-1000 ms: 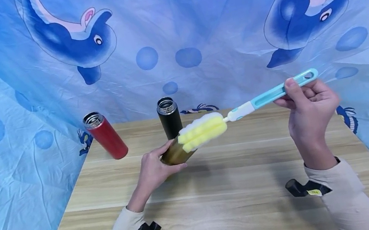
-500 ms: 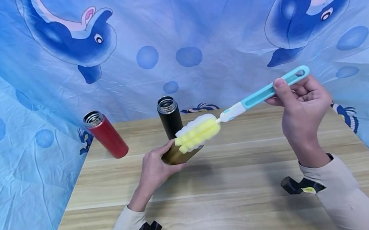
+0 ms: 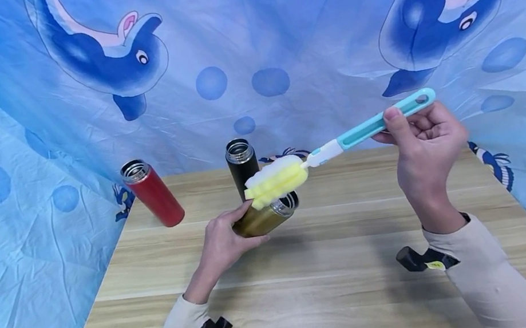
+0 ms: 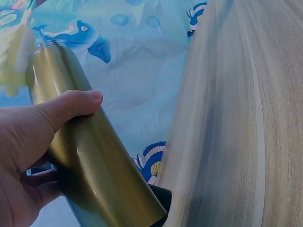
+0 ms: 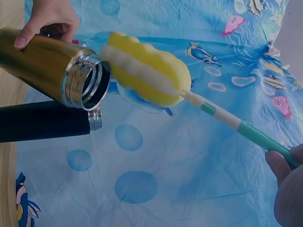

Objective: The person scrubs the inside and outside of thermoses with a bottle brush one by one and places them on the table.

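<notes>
My left hand (image 3: 223,240) grips a gold thermos bottle (image 4: 90,142) round its body, tilted so that its uncapped steel mouth (image 5: 90,82) faces right. Between the thumb and fingers of my right hand (image 3: 428,153) is the turquoise handle of a bottle brush (image 3: 362,130). The yellow and white sponge head (image 3: 277,180) points left, above the gold bottle and outside its mouth. In the right wrist view the sponge head (image 5: 147,68) is seen apart from the bottle's rim.
An uncapped black bottle (image 3: 243,170) stands upright just behind the gold one. To the left an uncapped red bottle (image 3: 153,197) stands on the wooden table (image 3: 316,294). A blue dolphin-print cloth (image 3: 304,35) hangs behind and at the sides.
The right hand has moved left and slightly up, carrying the brush. The sponge head now sits higher over the gold bottle, whose mouth has come into sight. The left hand has barely moved.
</notes>
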The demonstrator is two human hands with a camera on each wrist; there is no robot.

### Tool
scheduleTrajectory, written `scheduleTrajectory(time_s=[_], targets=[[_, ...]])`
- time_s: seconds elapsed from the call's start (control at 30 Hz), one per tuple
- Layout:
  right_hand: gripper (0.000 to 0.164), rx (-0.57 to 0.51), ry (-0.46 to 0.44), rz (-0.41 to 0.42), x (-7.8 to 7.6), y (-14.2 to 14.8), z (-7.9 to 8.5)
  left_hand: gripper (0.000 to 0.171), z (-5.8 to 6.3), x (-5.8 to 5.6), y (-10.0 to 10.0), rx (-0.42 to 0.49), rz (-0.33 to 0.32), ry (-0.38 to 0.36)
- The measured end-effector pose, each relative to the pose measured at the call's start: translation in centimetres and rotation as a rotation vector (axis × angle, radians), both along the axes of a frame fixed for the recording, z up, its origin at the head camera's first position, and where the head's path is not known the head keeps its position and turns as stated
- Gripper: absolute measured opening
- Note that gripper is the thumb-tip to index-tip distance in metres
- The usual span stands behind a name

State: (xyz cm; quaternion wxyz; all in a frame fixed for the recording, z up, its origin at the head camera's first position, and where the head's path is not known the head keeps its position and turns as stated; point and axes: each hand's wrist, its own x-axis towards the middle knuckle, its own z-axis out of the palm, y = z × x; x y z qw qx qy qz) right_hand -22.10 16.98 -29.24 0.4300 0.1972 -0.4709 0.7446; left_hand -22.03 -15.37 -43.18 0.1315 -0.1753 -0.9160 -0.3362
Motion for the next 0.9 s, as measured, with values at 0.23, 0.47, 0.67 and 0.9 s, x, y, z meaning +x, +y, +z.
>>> scheduleTrajectory(time_s=[0.23, 0.47, 0.67, 0.9], targets=[[0.016, -0.002, -0.007, -0.009, -0.3, 0.1, -0.3, 0.080, -0.1, 0.0, -0.1, -0.006, -0.018, 0.017], [0.017, 0.013, -0.016, -0.033, -0.6, 0.5, -0.8, 0.079, -0.3, 0.0, -0.2, 0.000, -0.036, 0.017], [0.015, 0.036, -0.028, -0.066, -0.6, 1.1, -1.2, 0.080, -0.4, 0.1, -0.2, 0.006, -0.045, 0.020], [0.016, 0.024, -0.028, -0.071, -0.7, 1.9, -1.6, 0.080, -0.4, 0.0, -0.3, 0.031, -0.043, 0.003]])
